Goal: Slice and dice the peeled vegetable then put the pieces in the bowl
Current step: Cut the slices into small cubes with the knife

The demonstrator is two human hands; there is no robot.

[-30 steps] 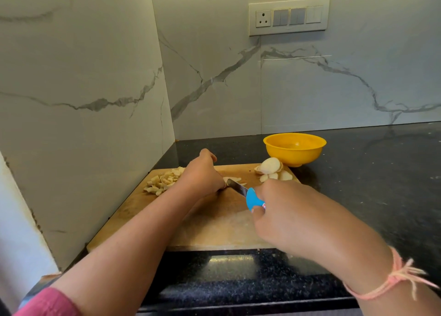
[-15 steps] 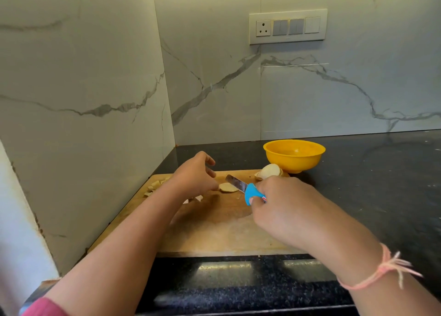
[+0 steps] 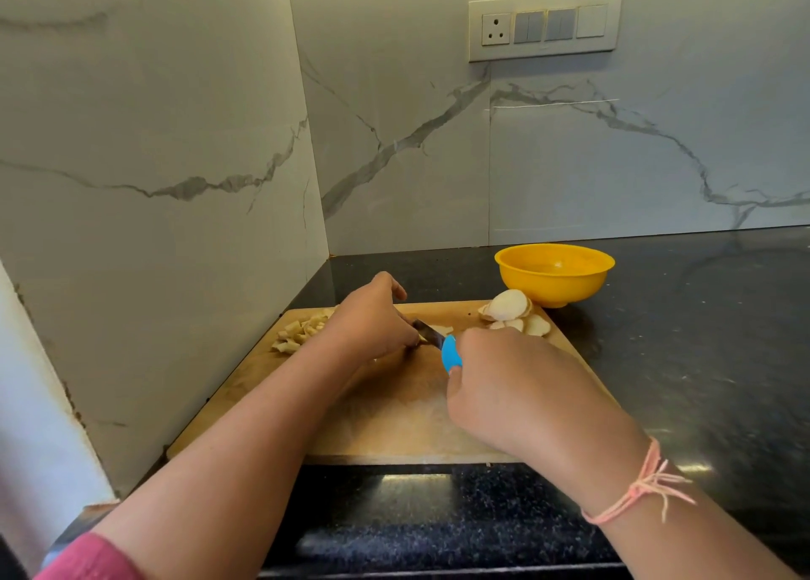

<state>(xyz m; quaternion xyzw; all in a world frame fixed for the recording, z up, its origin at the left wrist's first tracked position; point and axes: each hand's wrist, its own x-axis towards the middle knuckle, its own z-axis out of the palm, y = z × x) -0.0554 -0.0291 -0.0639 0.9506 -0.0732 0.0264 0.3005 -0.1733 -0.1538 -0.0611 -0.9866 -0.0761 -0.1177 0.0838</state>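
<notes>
A wooden cutting board point(image 3: 394, 421) lies on the black counter. My right hand point(image 3: 517, 395) grips a knife with a blue handle point(image 3: 450, 354); its blade point(image 3: 427, 332) points toward my left hand. With curled fingers my left hand point(image 3: 372, 316) holds down a pale vegetable slice point(image 3: 440, 329) at the board's middle; most of the slice is hidden. A pile of diced pieces point(image 3: 300, 333) sits at the board's far left. Round peeled slices point(image 3: 513, 312) are stacked at the far right corner. The yellow bowl point(image 3: 554, 275) stands just behind them.
Marble walls close off the left side and the back, forming a corner near the board. A switch panel point(image 3: 545, 25) is mounted on the back wall. Black counter point(image 3: 701, 338) stretches to the right of the board and bowl.
My left hand has come back down onto the slice, and the knife blade has moved in against it. The camera has tilted slightly.
</notes>
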